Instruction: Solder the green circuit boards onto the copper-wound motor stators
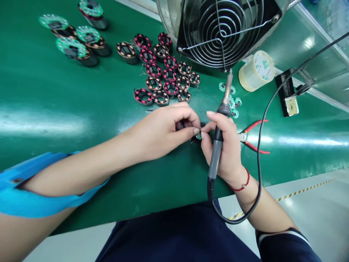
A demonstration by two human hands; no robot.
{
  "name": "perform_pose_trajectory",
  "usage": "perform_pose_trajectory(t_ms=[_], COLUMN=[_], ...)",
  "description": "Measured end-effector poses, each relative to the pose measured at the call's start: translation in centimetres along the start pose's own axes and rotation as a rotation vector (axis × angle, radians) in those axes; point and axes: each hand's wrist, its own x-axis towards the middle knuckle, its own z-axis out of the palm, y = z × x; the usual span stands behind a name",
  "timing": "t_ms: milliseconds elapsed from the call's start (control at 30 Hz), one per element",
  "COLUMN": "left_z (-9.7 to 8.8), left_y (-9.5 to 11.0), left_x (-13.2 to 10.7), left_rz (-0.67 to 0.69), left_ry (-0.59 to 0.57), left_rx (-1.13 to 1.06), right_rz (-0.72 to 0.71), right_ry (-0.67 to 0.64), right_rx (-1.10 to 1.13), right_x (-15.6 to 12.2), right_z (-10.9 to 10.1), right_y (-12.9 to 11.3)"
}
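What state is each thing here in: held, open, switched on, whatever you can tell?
Left hand: fingertips together at a small green board; what they pinch is hidden.
Right hand: holding the soldering iron, fingertips near that board.
Soldering iron: held, tip up; heat cannot be told.
Red-handled pliers: unheld, handles spread.
Fan: spinning or not, unclear.
Wound rings: grouped, without boards.
Four wound cores: topped with green boards.

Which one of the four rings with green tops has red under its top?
The motor stator at the very top of the picture: red windings show beneath its green circuit board, while the other three show copper-coloured ones.
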Motion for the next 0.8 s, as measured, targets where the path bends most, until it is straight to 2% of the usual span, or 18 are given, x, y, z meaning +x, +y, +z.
perform_pose_trajectory(t_ms=[233,467,600,733,800], left_z=[-0.1,-0.5,-0.7,-0.8,-0.9], left_y=[0.0,-0.2,-0.1,-0.2,-0.3], left_x=[0.1,0.3,0.4,0.4,0.3], left_rz=[-0.062,-0.032,-0.019,-0.028,-0.035], left_ry=[-0.011,-0.053,-0.08,-0.087,-0.093], left_rx=[-0.028,-0.016,-0.001,0.026,0.038], right_rz=[-0.006,-0.005,-0.024,0.001,0.034], right_ry=[-0.017,-0.019,0.15,0.316,0.314], right_rx=[-0.052,0.048,0.06,0.033,0.009], right_x=[-0.2,-0.6,-1.4,-2.5,-3.2], right_z=[0.1,-1.9,-2.1,-2.0,-2.4], right_y=[0.0,-1.3,-2.4,-2.2,-1.7])
